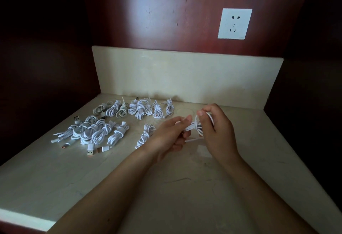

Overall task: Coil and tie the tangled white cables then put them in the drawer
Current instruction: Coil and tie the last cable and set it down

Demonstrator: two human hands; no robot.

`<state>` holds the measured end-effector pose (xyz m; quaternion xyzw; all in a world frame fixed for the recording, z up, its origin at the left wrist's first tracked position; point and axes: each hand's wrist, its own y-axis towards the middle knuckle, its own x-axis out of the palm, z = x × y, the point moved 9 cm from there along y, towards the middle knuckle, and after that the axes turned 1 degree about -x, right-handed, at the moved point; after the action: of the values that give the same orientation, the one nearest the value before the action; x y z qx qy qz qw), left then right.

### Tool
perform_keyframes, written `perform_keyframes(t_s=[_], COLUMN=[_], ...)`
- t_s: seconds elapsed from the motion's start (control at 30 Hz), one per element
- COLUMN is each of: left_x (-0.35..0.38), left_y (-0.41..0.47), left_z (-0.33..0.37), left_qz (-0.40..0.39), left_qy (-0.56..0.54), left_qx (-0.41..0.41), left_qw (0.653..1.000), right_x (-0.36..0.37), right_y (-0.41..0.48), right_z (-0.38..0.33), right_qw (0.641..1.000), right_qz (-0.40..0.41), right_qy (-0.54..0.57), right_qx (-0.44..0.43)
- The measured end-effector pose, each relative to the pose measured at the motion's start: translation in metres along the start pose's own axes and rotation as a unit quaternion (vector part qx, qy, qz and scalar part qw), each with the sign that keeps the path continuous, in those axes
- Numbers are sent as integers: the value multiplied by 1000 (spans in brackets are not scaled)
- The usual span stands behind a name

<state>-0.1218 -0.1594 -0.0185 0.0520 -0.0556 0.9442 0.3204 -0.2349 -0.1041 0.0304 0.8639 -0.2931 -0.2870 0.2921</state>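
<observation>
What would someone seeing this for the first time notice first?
Probably the left hand and right hand at centre right, both gripping a bundled white cable above the counter. Next, the rows of coiled cables lying to their left, then the white socket on the red wall, upper right.

No text, label, brand or number can be read anywhere; the wall socket [234,24] bears only plug holes.

Pale stone worktop [185,187], raised upstand [185,74] at rear. Lying on it: one coiled white cable [145,135] just left of the left hand [170,134]; a cluster of coiled cables [96,132] further left, USB plugs [90,151] at its near edge; a row of coiled cables [137,108] beyond the hand, near the upstand.
</observation>
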Motion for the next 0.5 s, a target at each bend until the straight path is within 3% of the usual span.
perform_keyframes(t_s=[0.1,0.2,0.33,0.5], left_x=[-1,-4,-6,-2], left_y=[-1,-2,-4,-3], left_z=[9,19,26,27], left_qz=[8,4,-19,-37], left_qy=[21,40,49,22], left_qx=[45,87,123,151], left_qw=[999,995,991,988], right_x=[3,8,31,52], right_y=[2,4,-10,-24], right_z=[-2,3,21,23], right_qw=[999,981,893,796], right_qz=[-18,-39,-137,-213], right_qy=[36,169,315,418], right_qx=[9,89,290,382])
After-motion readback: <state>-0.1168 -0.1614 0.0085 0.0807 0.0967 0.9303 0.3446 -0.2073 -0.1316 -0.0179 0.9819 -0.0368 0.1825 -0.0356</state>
